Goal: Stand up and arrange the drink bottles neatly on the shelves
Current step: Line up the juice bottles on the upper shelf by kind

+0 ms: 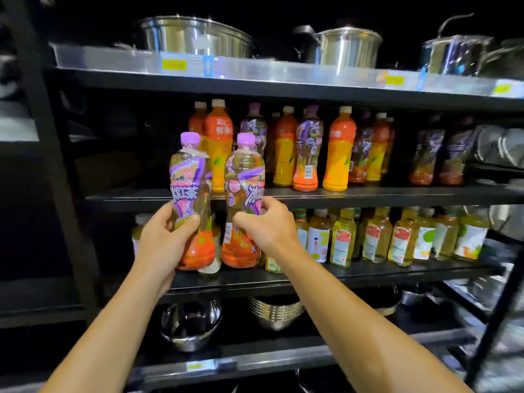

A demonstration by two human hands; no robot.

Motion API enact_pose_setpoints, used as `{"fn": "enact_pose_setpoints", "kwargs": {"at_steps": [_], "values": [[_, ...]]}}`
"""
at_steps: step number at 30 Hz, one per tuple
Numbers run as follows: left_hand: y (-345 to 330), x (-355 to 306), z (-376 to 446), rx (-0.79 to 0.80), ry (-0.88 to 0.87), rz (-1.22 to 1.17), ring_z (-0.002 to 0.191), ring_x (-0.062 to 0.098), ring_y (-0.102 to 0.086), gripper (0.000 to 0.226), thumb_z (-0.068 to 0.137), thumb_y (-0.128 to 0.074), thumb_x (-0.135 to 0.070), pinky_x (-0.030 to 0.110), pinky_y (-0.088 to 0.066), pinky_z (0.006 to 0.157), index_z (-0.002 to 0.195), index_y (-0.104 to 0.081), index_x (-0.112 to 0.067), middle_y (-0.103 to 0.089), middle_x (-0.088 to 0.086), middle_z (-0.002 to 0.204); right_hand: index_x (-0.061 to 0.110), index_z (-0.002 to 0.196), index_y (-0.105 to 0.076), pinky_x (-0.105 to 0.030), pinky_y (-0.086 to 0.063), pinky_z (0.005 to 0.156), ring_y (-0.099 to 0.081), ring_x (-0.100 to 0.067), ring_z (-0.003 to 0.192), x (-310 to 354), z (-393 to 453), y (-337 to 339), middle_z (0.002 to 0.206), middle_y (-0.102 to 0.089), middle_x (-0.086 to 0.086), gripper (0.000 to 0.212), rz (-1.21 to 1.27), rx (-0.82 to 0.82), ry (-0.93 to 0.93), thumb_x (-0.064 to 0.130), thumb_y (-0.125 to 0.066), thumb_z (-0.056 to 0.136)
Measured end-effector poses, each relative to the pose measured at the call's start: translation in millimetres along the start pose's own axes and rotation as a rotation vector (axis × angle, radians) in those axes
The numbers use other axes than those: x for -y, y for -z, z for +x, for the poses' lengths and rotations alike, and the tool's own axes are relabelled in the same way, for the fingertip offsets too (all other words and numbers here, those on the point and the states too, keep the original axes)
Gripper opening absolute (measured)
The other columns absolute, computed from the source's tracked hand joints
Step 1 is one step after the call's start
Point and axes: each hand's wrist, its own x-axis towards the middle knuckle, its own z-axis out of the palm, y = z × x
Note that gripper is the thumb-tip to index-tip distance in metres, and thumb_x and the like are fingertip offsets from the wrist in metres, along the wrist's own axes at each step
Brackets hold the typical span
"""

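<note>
I hold two purple-capped iced tea bottles upright in front of the shelves. My left hand (158, 239) grips the left bottle (190, 177) around its lower body. My right hand (266, 225) grips the right bottle (244, 171) at its waist. Behind them, on the middle shelf (397, 194), stand orange juice bottles (338, 148) mixed with more purple-label tea bottles (307, 148). The shelf below (397, 272) carries several yellow-green drink bottles (375, 236) standing upright.
Steel pots (195, 35) sit on the top shelf behind a clear rail with price tags. Steel bowls (190, 324) lie on the lowest shelf. A black upright post (48, 137) bounds the left side. The middle shelf's left part is dark and shows no bottles.
</note>
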Motion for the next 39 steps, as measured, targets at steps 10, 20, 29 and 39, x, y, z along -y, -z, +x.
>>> {"fn": "enact_pose_setpoints", "kwargs": {"at_steps": [10,20,29,39], "values": [[-169.6,18.7,-51.4,0.259,-0.024,-0.122,0.1,0.011,-0.067,0.035,0.086,-0.07,-0.007,0.033,-0.051,0.085,0.117,-0.063,-0.019,-0.072,-0.001,0.109,0.021,0.073,-0.061,-0.024,-0.044,0.06,-0.057,-0.003,0.059,-72.4,-51.6,176.5,0.059,-0.062,0.018,0.011,0.03,-0.333,-0.085,0.024,-0.071,0.069],[-356.0,28.2,-28.9,0.51,-0.143,-0.076,0.114,0.011,-0.061,0.056,0.071,-0.074,-0.033,0.036,-0.049,0.099,0.123,-0.052,-0.025,-0.065,-0.005,0.12,0.021,0.088,-0.064,-0.025,-0.051,0.07,-0.065,-0.009,0.076,-127.6,-7.3,336.5,0.085,-0.071,0.004,0.017,-0.098,-0.699,0.056,0.031,-0.073,0.078],[-501.0,37.8,38.4,0.536,-0.251,-0.034,0.105,-0.001,-0.061,0.05,0.084,-0.074,-0.017,0.025,-0.05,0.091,0.122,-0.044,-0.031,-0.062,-0.012,0.114,0.027,0.103,-0.062,-0.007,-0.044,0.065,-0.059,0.012,0.075,-163.3,93.0,457.8,0.088,-0.067,0.015,0.027,-0.259,-0.77,0.22,0.028,-0.076,0.08],[-639.1,72.0,68.8,0.485,-0.124,0.041,0.113,0.019,-0.06,0.058,0.07,-0.074,-0.04,0.047,-0.053,0.094,0.119,-0.043,-0.039,-0.061,-0.002,0.118,0.022,0.118,-0.064,-0.031,-0.051,0.088,-0.063,-0.005,0.095,-256.3,198.8,562.1,0.105,-0.069,0.011,0.044,-0.287,-0.651,0.177,0.04,-0.075,0.08]]}}
